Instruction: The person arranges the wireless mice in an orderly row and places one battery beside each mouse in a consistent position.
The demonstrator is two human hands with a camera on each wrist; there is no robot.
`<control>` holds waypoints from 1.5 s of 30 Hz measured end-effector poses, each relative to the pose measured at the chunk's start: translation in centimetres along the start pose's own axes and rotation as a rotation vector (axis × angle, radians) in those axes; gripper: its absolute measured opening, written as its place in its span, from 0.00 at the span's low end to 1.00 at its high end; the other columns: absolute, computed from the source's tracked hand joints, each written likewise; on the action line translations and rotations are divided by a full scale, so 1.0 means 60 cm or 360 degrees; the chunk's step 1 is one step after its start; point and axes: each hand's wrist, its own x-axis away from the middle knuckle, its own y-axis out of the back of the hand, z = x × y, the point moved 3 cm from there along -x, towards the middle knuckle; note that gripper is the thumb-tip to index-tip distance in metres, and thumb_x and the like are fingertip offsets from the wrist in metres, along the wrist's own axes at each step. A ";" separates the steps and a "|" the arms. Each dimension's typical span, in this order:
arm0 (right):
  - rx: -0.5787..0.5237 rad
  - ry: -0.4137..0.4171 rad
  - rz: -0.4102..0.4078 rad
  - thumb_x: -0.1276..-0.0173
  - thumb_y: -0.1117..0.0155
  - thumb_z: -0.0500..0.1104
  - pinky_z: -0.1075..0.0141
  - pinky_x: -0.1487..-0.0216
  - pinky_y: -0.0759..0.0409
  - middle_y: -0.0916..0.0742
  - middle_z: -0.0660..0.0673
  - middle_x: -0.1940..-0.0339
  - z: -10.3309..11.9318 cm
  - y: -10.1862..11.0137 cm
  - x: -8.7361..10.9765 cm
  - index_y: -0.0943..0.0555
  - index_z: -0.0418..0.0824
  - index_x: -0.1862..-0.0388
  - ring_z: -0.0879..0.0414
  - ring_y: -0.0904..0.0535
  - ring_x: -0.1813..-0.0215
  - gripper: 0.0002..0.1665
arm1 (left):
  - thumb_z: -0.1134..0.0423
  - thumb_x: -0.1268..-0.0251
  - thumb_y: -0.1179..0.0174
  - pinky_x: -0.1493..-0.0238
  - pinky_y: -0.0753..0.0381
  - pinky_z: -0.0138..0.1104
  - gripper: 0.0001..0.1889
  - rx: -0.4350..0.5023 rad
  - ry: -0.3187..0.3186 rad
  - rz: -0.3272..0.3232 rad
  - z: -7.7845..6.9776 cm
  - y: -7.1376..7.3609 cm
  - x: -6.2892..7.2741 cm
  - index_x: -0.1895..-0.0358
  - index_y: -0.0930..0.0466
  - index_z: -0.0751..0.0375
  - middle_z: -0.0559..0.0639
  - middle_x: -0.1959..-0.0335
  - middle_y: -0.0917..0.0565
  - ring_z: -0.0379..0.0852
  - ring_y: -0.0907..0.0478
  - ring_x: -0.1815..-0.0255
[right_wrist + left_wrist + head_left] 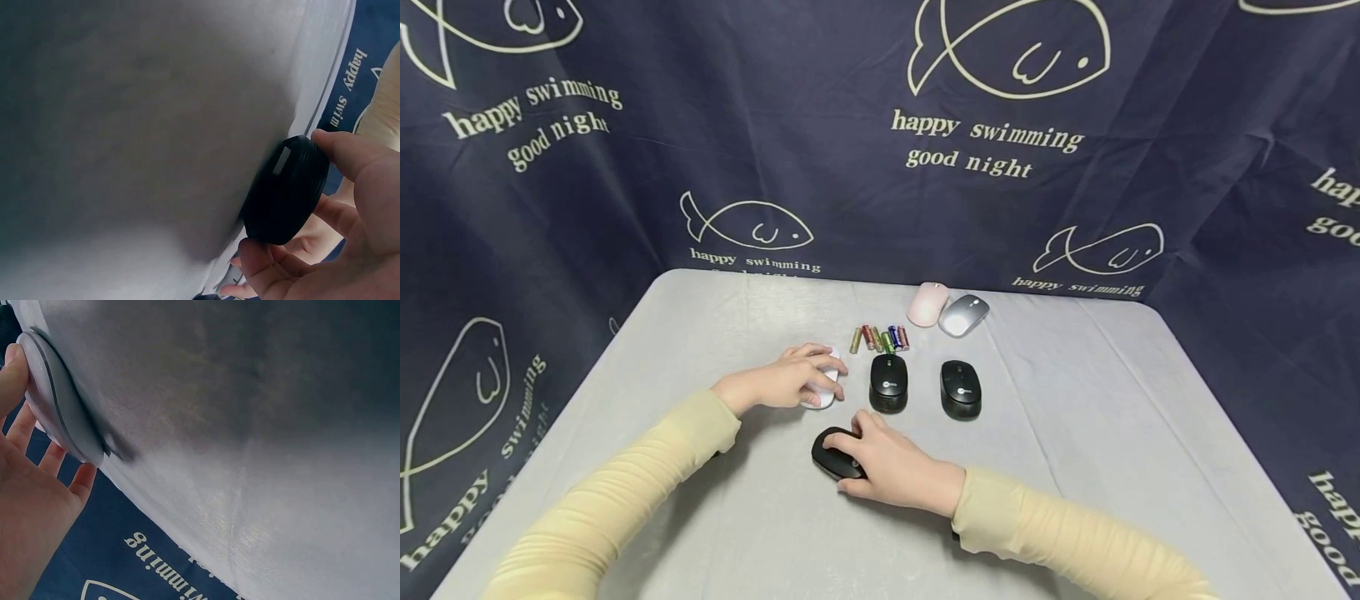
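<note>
My left hand [790,380] grips a white computer mouse [65,403] at the left of the group, thumb on one side and fingers on the other. In the left wrist view the mouse appears edge-on, close to the tablecloth. Nearer the front, my right hand [895,463] holds a black computer mouse [287,194] by its sides between thumb and fingers. The palm side of that hand shows in the right wrist view. Just beyond the right hand stands a second black mouse [888,385], to the right of the white one.
Another black mouse [961,390] lies further right. Several coloured batteries [880,339] are lined up behind the middle black mouse. At the back of the table [1075,467] sit a pink mouse [928,305] and a silver mouse [964,317]. Dark blue printed curtains [850,150] surround the table.
</note>
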 end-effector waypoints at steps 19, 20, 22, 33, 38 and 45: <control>-0.0150 0.0318 0.0244 0.52 0.27 0.62 0.60 0.39 0.27 0.31 0.41 0.36 -0.030 0.015 -0.007 0.33 0.55 0.35 0.49 0.32 0.37 0.45 | 0.60 0.47 0.37 0.36 0.47 0.64 0.17 -0.0002 -0.0004 0.0004 0.001 0.000 -0.003 0.53 0.17 0.41 0.48 0.36 0.28 0.63 0.46 0.29; -0.0151 0.0372 0.0265 0.52 0.27 0.62 0.59 0.37 0.29 0.32 0.40 0.34 -0.034 0.015 -0.009 0.34 0.55 0.35 0.48 0.35 0.34 0.46 | 0.60 0.47 0.37 0.36 0.47 0.64 0.17 -0.0001 -0.0008 0.0001 0.000 0.001 -0.004 0.52 0.17 0.41 0.48 0.36 0.28 0.63 0.46 0.29; -0.0146 0.0474 0.0308 0.53 0.26 0.61 0.60 0.33 0.33 0.35 0.41 0.30 -0.040 0.013 -0.013 0.34 0.56 0.34 0.49 0.39 0.30 0.47 | 0.60 0.47 0.37 0.36 0.47 0.64 0.17 -0.0005 -0.0018 -0.0005 0.000 0.001 -0.004 0.52 0.17 0.41 0.49 0.36 0.28 0.63 0.46 0.30; -0.0134 0.0776 0.0483 0.52 0.26 0.56 0.64 0.27 0.43 0.39 0.45 0.26 -0.057 0.004 -0.028 0.36 0.57 0.31 0.54 0.46 0.26 0.48 | 0.61 0.48 0.36 0.37 0.45 0.64 0.17 -0.0003 -0.0032 -0.0004 -0.003 0.003 -0.002 0.53 0.17 0.42 0.49 0.37 0.27 0.63 0.44 0.30; -0.0197 0.0795 0.0516 0.52 0.27 0.55 0.64 0.28 0.42 0.38 0.44 0.27 -0.059 0.003 -0.031 0.35 0.55 0.32 0.54 0.44 0.27 0.47 | 0.60 0.48 0.36 0.38 0.44 0.64 0.17 -0.0014 -0.0040 0.0003 -0.003 0.002 -0.002 0.53 0.17 0.41 0.49 0.37 0.27 0.64 0.44 0.31; -0.0265 0.0759 0.0537 0.51 0.26 0.55 0.66 0.29 0.41 0.37 0.45 0.27 -0.060 0.000 -0.033 0.34 0.55 0.33 0.54 0.42 0.28 0.46 | 0.61 0.49 0.36 0.37 0.44 0.64 0.17 -0.0002 -0.0028 0.0018 -0.008 0.007 -0.003 0.53 0.17 0.42 0.49 0.38 0.27 0.64 0.43 0.31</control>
